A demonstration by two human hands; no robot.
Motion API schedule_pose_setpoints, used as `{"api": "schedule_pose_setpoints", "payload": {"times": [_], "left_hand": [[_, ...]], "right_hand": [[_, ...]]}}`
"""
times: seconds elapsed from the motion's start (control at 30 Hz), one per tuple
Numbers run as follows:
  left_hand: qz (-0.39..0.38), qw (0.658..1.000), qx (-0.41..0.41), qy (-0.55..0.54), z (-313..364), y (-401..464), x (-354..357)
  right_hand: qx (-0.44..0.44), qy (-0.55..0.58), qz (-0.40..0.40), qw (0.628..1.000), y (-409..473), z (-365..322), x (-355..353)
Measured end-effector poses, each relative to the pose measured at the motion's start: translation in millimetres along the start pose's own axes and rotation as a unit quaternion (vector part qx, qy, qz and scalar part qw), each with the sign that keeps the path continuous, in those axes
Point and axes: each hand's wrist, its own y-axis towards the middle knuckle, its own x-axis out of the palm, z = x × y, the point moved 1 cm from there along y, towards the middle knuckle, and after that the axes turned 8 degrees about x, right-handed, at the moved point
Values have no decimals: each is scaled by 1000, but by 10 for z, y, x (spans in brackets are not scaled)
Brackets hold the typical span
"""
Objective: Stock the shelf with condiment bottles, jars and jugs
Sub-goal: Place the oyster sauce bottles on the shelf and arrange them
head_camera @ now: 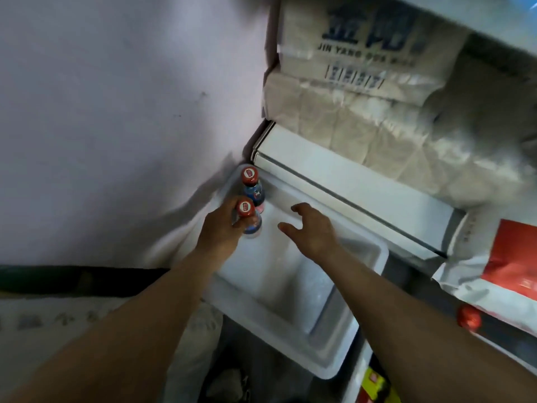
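Bottles counted on the white shelf tray

Two bare forearms are seen reaching forward from the lower edge of the head view. Two hands are counted. The left hand [219, 228] is curled round the neck of the nearer bottle [250, 221], its grip clamped just under the cap. The right hand [312, 228] is held over the white tray [334, 324] with fingers spread apart and nothing gripped.

Two bottles are counted, both upright at the far left corner of the tray, close against the pale wall [116, 112]. Each is seen with a red cap bearing a small white mark, a dark body and a blue label; the print is too blurred to be read. The farther bottle [253, 187] is stood just behind the held one, the two almost touching.

At the right edge, one red cap [469, 317] is made out, its bottle hidden. A white package with a red panel [517, 266] is seen beyond it.

Farthest off, above the tray, sacks wrapped in clear plastic [377, 135] are stacked, and one is printed with blue characters and "JIN YANG".
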Motion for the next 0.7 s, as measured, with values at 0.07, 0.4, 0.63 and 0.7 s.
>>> {"api": "schedule_pose_setpoints", "payload": {"times": [0.07, 0.4, 0.63, 0.7], "left_hand": [[-11, 999, 35, -1, -19, 53, -6], [24, 982, 187, 10, 570, 141, 70], [92, 983, 156, 32, 996, 227, 240], [99, 982, 153, 54, 1094, 248, 244]], "right_hand": [[-34, 17, -22, 999, 93, 77, 99], [-100, 258, -211, 937, -198, 604, 42], [-77, 340, -156, 924, -480, 858, 35], [-73, 326, -139, 932, -479, 904, 4]]}}
